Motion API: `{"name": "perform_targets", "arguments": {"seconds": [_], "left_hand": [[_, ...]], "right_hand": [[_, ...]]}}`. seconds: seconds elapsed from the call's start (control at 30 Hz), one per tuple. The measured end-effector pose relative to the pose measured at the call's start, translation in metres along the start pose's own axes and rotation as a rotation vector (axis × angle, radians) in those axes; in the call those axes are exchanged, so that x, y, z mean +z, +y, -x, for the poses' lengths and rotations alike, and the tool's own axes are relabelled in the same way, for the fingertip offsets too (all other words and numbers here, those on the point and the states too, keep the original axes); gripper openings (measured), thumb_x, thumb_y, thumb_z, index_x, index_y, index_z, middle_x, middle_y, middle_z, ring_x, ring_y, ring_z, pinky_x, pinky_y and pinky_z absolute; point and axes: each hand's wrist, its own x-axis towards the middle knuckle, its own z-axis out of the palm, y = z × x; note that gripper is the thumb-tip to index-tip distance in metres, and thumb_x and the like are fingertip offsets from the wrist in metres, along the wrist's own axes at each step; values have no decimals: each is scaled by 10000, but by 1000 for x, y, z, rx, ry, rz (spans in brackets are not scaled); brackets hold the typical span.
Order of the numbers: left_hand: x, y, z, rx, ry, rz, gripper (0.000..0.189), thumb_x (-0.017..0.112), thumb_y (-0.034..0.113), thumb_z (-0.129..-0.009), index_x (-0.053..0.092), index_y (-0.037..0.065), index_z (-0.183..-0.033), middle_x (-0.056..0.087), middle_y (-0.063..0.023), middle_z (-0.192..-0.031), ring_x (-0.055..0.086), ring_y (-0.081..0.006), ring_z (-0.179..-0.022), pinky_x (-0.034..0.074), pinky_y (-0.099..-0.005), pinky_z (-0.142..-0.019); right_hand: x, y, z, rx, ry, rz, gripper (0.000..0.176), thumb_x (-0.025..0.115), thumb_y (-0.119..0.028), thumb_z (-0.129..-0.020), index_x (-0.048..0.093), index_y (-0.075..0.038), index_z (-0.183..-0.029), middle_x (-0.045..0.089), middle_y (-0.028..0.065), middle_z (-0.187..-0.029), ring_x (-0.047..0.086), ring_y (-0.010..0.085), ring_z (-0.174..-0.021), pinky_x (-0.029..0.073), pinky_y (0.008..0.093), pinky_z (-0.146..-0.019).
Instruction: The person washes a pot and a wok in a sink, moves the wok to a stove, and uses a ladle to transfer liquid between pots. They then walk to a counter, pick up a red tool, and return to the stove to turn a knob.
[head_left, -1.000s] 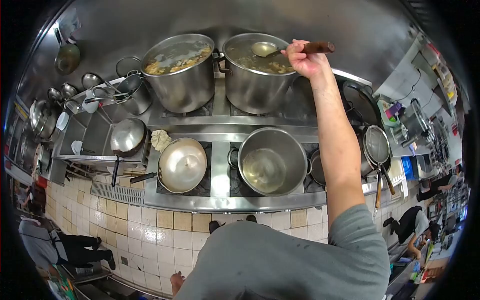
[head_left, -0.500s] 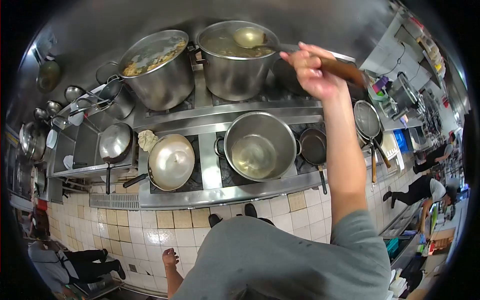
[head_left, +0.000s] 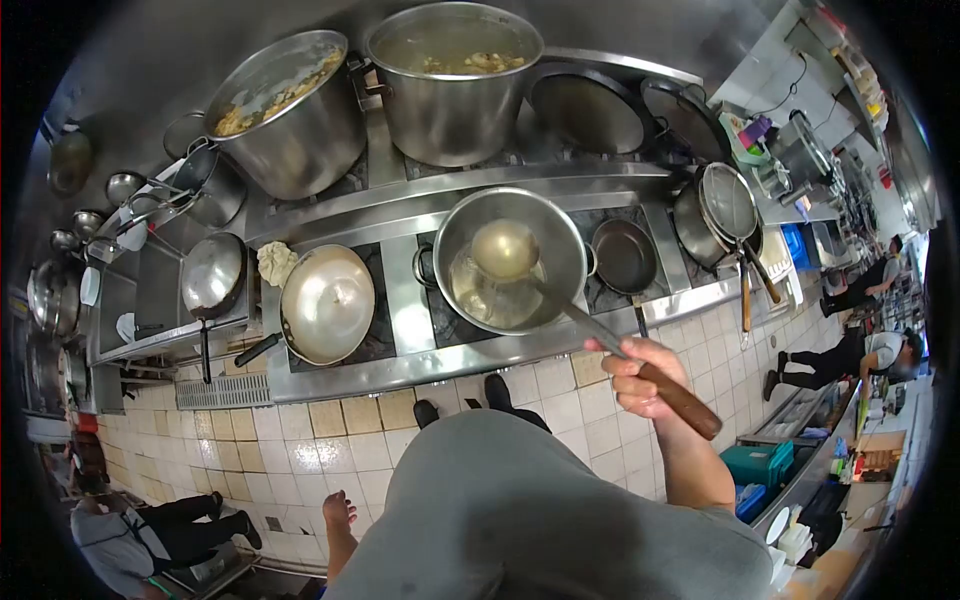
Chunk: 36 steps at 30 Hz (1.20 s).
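My right hand (head_left: 645,380) is closed round the wooden handle of a large ladle (head_left: 507,250). The ladle's bowl, with pale liquid in it, is over a wide steel pot (head_left: 463,312) on the front burner. Clear yellowish liquid covers that pot's bottom. Behind it stand two tall stockpots: one stockpot (head_left: 455,120) holds pale broth with solid bits at the surface, and the other stockpot (head_left: 295,140), to its left, has foam and yellowish bits on top. Down at my left side hangs my left hand (head_left: 340,508), its fingers loosely bent with nothing in them.
A shiny wok (head_left: 328,305) and a small black frying pan (head_left: 624,258) flank the front pot. A crumpled cloth (head_left: 276,264) lies beside the wok. Strainers (head_left: 728,200) rest at the right. Co-workers (head_left: 870,365) (head_left: 150,540) stand on both sides.
My right hand has come down and toward me, bringing the ladle from above the back stockpot to over the front pot. The view has shifted slightly; my left hand still hangs.
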Motion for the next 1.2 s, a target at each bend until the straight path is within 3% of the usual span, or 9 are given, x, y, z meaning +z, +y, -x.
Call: {"name": "perform_targets", "arguments": {"seconds": [0.07, 0.23, 0.43, 0.53, 0.7, 0.83, 0.9, 0.97, 1.2], "left_hand": [[-1, 29, 11, -127, 14, 189, 293, 561, 304, -954, 568, 100, -1163, 603, -59, -868, 593, -185, -628, 445, -332, -479], [-5, 67, 6, -25, 82, 14, 277, 588, 306, -957, 574, 87, -1125, 611, -47, -838, 604, -165, -622, 443, -316, -466], [-1, 78, 6, 0, 50, 69, 257, 580, 307, -961, 574, 106, -1122, 609, -49, -853, 594, -169, -621, 435, -302, -470], [2, 53, 5, -93, 32, 74, 241, 571, 313, -962, 570, 118, -1103, 600, -55, -860, 597, -182, -636, 430, -315, -467], [-1, 0, 23, -174, 13, 134, 229, 549, 302, -962, 550, 119, -1099, 576, -64, -848, 586, -201, -625, 421, -347, -454], [7, -28, 30, -212, 26, 179, 228, 517, 291, -966, 530, 112, -1105, 555, -62, -816, 557, -202, -568, 407, -345, -430], [11, -64, 21, -98, 16, 80, 221, 511, 289, -963, 526, 108, -1088, 551, -63, -806, 551, -200, -556, 402, -342, -424], [17, -77, 18, 34, 14, -53, 215, 506, 287, -960, 521, 104, -1071, 547, -63, -797, 546, -199, -547, 399, -340, -418], [56, -78, 71, -169, 72, 269, 217, 506, 282, -960, 524, 97, -1072, 550, -67, -801, 549, -203, -559, 406, -344, -425]], "right_hand": [[-12, 8, 1, 35, 145, 136, 420, 540, -217, -973, 476, 47, -1294, 475, 10, -735, 427, 78, -484, 319, 231, -394], [-11, 13, 1, 44, 301, 436, 389, 582, -220, -942, 495, -3, -1253, 496, 15, -710, 444, 102, -489, 322, 264, -399], [-7, 7, -2, 109, 520, 1132, 384, 621, -175, -899, 499, 11, -1212, 571, 63, -770, 549, 184, -578, 461, 326, -532], [11, 2, 10, -263, 495, 1815, 459, 683, -133, -824, 520, 22, -1224, 620, 153, -807, 599, 265, -704, 491, 383, -709], [83, -19, 35, -267, 764, 1821, 560, 686, -38, -788, 501, 8, -1315, 632, 149, -800, 610, 183, -723, 497, 323, -693], [122, -53, 3, -551, 752, 1852, 558, 688, -3, -785, 512, 65, -1310, 656, 67, -822, 597, 102, -728, 494, 278, -644], [123, -91, -44, -784, 514, 1803, 519, 686, -42, -793, 538, 60, -1280, 643, 63, -782, 594, 101, -672, 479, 285, -583], [139, -137, -95, -697, 511, 1870, 459, 670, -92, -811, 572, 48, -1237, 624, 58, -739, 577, 114, -598, 457, 294, -529], [169, -264, -285, -704, 446, 1789, 189, 664, -130, -822, 642, 0, -957, 569, 25, -642, 531, 123, -516, 428, 290, -480]]}}
